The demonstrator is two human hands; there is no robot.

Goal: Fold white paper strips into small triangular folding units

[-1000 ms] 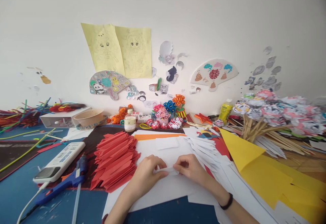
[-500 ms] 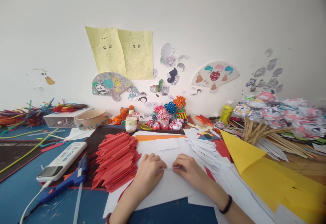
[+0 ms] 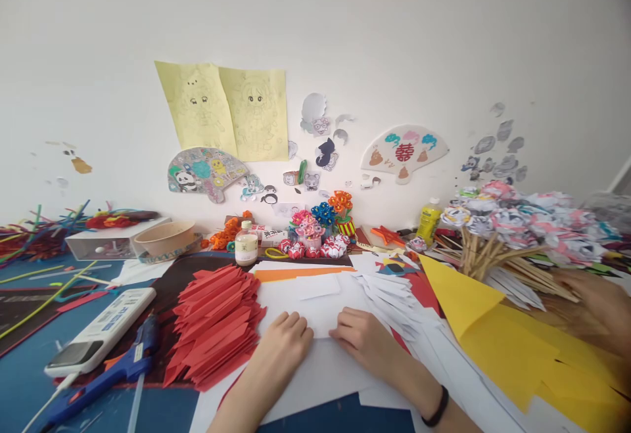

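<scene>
While the left hand (image 3: 288,342) and right hand (image 3: 363,340) pinch white paper (image 3: 321,336), fingers curled, folding seems underway, next probably needing a firm crease.

Bare left hand (image 3: 290,342): back up, fingers bent and bunched, tips toward the right; thumb mostly tucked out of sight. Bare right hand (image 3: 359,336): just beside the left one, narrow gap between, about level with it, knuckles up, fingers curled, tips toward the left. Fingertip grip hidden on both. Bare left forearm (image 3: 249,390) slants back and left of its hand; bare right forearm (image 3: 414,379), back and right.
</scene>
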